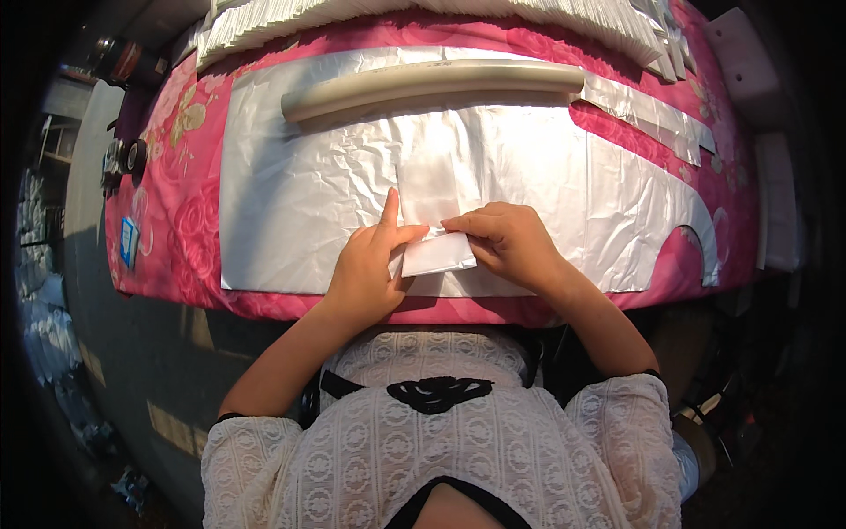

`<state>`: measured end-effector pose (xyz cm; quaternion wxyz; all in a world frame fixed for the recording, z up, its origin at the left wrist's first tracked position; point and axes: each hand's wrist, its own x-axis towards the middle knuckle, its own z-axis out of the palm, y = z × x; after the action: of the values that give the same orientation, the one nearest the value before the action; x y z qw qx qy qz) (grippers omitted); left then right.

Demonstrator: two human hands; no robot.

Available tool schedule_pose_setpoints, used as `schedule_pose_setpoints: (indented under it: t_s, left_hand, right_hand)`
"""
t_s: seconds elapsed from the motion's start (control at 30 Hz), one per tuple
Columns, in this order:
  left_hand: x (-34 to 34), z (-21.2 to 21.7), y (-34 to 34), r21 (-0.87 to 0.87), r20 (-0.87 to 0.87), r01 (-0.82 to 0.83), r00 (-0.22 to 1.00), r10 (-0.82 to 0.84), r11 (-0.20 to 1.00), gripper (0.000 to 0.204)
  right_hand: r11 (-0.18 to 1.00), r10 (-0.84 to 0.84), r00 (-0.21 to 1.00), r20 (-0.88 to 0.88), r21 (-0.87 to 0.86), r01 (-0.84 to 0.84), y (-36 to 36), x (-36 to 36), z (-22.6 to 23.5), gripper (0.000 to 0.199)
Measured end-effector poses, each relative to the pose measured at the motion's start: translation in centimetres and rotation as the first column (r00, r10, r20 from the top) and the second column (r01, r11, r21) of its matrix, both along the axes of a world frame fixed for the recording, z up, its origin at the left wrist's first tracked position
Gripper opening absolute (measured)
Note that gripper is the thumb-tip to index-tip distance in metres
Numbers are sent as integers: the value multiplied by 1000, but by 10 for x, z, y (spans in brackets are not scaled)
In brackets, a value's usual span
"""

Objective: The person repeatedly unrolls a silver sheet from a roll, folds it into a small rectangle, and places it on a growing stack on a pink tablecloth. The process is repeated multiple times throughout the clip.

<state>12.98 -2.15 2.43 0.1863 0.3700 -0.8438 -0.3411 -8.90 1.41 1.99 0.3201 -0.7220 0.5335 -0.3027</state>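
Note:
A small folded white sheet, paper or thin plastic, sits between my two hands near the table's front edge. A pale translucent strip extends away from its far edge; I cannot tell whether the two are one piece. My left hand grips the sheet's left side, thumb across the top and lower fingers partly hidden beneath, while its index finger points away from me. With thumb and fingertips pinched together, my right hand holds the far right corner. Under both hands lies a wrinkled silvery sheet.
A long cream roll lies across the silvery sheet. Behind it stand long rows of stacked white folded pieces. The tablecloth is pink and flowered. At the left are a tape roll, a small blue packet and a dark bottle.

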Motion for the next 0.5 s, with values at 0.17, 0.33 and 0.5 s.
schedule_pose_setpoints:
  t_s: [0.17,0.33,0.5]
  left_hand:
    - [-11,5,-18,385,21,-247,966,259,889,73]
    - [-13,6,-32,429,51,-282,956,289,858,76]
    - [-14,18,-33,373,104,-340,940,325,863,74]
  right_hand:
    - [867,-196,979,-48,459,196,-22,7,18,32]
    - [831,-195,977,-84,515,210,-37,7,18,35]
    - [753,-179,978,-107,626,206,-47,7,22,37]
